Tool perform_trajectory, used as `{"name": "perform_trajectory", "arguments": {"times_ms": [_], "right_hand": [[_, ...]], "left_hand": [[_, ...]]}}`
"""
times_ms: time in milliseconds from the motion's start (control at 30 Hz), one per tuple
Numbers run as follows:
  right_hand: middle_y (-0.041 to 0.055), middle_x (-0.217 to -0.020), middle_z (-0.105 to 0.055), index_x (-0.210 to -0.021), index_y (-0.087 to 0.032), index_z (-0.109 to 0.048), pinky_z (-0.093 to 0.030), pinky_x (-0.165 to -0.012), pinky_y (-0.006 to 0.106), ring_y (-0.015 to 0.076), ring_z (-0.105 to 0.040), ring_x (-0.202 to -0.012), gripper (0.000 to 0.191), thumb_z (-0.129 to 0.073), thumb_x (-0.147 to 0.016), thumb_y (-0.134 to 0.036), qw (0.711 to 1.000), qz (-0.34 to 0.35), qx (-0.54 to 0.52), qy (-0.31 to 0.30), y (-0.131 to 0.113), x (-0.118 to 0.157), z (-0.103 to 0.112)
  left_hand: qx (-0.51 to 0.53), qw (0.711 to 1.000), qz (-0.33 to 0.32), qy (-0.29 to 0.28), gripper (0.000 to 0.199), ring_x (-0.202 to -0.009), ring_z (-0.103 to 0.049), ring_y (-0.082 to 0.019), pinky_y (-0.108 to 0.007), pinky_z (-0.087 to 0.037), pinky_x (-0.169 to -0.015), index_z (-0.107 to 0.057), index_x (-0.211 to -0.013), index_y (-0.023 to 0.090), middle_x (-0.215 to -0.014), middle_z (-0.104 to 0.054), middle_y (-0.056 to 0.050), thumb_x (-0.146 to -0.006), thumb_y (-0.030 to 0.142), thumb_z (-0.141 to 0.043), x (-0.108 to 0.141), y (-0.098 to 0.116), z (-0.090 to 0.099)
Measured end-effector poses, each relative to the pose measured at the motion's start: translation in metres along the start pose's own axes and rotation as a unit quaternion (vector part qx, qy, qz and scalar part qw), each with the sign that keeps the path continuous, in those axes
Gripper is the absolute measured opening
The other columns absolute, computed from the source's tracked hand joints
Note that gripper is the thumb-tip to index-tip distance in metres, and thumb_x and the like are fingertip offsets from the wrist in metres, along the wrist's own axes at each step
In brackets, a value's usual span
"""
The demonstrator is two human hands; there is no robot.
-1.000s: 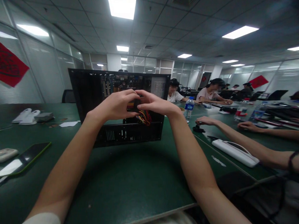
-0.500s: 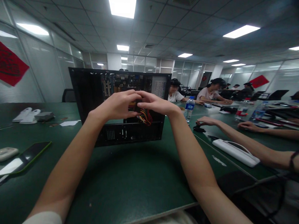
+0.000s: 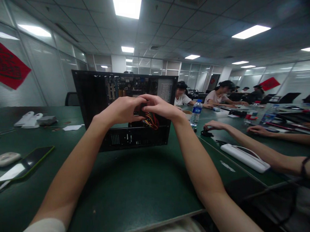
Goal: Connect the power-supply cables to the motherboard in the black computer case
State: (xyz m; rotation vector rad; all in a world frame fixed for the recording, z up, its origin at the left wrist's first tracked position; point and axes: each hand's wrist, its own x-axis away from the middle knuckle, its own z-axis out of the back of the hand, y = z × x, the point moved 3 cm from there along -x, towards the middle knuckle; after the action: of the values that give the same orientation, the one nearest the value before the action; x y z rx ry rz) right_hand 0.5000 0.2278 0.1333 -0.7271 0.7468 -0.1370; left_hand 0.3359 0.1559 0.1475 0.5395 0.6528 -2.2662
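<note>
In front of me an open black computer case (image 3: 88,92) stands on the table, its inside facing me. My left hand (image 3: 123,109) reaches into it, fingers curled and thumb lower down, around a dark part that I cannot make out. From the other side my right hand (image 3: 162,106) bends in, its fingertips meeting those of the left. Just beneath the right hand hangs a bundle of coloured cables (image 3: 152,121). Behind the hands shows the upper part of the motherboard (image 3: 130,83). A labelled metal box, apparently the power supply (image 3: 165,87), sits at the case's upper right.
On the left of the green table (image 3: 131,183) lie a phone (image 3: 29,163), a pale rounded case (image 3: 4,159) and white objects (image 3: 30,120). Rightward stand a water bottle (image 3: 196,114) and a white power strip (image 3: 244,157). A co-worker's arm (image 3: 253,144) extends in from the right.
Both hands stay inside the case, with only a slight shift of the fingers. The whole view has moved very slightly; the case stands as before.
</note>
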Motion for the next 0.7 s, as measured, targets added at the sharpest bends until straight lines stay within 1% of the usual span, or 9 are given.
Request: {"name": "perform_trajectory", "arguments": {"times_ms": [133,233,300,400,500,600,700], "right_hand": [[0.0065,-0.123,-0.072,-0.124,-0.017,-0.064,-0.054,-0.104,0.040,0.0228,-0.066,-0.114,0.045,-0.070,-0.079,-0.018,1.000,0.005,-0.003,0.009,0.000,-0.001,-0.001],[0.0062,-0.116,-0.073,-0.118,-0.016,-0.066,-0.055,-0.101,0.040,0.0219,-0.068,-0.108,0.036,-0.069,-0.082,-0.019,1.000,0.006,0.011,0.015,0.000,-0.002,-0.001],[0.0060,-0.114,-0.073,-0.115,-0.016,-0.066,-0.054,-0.102,0.041,0.0218,-0.067,-0.108,0.031,-0.068,-0.084,-0.021,1.000,0.006,0.021,0.012,0.001,-0.003,-0.001],[0.0065,-0.116,-0.073,-0.114,-0.016,-0.067,-0.053,-0.105,0.042,0.0223,-0.066,-0.111,0.029,-0.067,-0.086,-0.022,0.999,0.005,0.037,0.003,0.003,-0.003,-0.001],[0.0074,-0.122,-0.072,-0.117,-0.015,-0.068,-0.050,-0.108,0.043,0.0229,-0.065,-0.115,0.031,-0.066,-0.087,-0.022,0.998,0.001,0.055,0.019,0.007,-0.005,0.001],[0.0084,-0.126,-0.070,-0.123,-0.016,-0.066,-0.050,-0.108,0.044,0.0232,-0.064,-0.115,0.036,-0.065,-0.089,-0.025,0.996,-0.019,0.066,0.056,0.013,-0.006,0.003],[0.0081,-0.119,-0.070,-0.128,-0.016,-0.064,-0.055,-0.099,0.042,0.0222,-0.065,-0.106,0.040,-0.065,-0.089,-0.025,0.993,-0.040,0.069,0.083,0.016,-0.007,0.004]], "left_hand": [[-0.008,1.000,0.005,0.001,0.050,-0.097,-0.074,-0.026,-0.032,-0.051,-0.076,-0.062,-0.130,0.019,-0.113,-0.077,-0.009,-0.085,0.035,-0.075,0.000,-0.002,0.000],[-0.017,1.000,0.012,0.002,0.051,-0.092,-0.074,-0.024,-0.030,-0.050,-0.073,-0.062,-0.132,0.020,-0.107,-0.078,-0.007,-0.085,0.035,-0.075,0.001,-0.004,0.001],[-0.024,1.000,0.020,0.000,0.052,-0.089,-0.073,-0.024,-0.029,-0.049,-0.072,-0.063,-0.133,0.022,-0.103,-0.078,-0.006,-0.085,0.035,-0.074,0.002,-0.005,0.001],[-0.038,0.999,0.033,-0.013,0.051,-0.089,-0.073,-0.024,-0.030,-0.049,-0.073,-0.063,-0.135,0.023,-0.101,-0.078,-0.005,-0.086,0.036,-0.072,0.002,-0.006,0.001],[-0.052,0.997,0.056,-0.015,0.055,-0.089,-0.073,-0.025,-0.030,-0.049,-0.072,-0.061,-0.139,0.024,-0.099,-0.078,-0.005,-0.087,0.041,-0.072,0.001,-0.009,-0.001],[-0.051,0.994,0.094,0.015,0.058,-0.086,-0.073,-0.025,-0.031,-0.049,-0.072,-0.062,-0.137,0.023,-0.095,-0.078,-0.004,-0.085,0.047,-0.075,0.000,-0.015,-0.003],[-0.052,0.988,0.136,0.054,0.052,-0.085,-0.073,-0.025,-0.032,-0.049,-0.073,-0.067,-0.127,0.023,-0.092,-0.078,-0.004,-0.083,0.049,-0.078,0.000,-0.019,-0.002]]}}
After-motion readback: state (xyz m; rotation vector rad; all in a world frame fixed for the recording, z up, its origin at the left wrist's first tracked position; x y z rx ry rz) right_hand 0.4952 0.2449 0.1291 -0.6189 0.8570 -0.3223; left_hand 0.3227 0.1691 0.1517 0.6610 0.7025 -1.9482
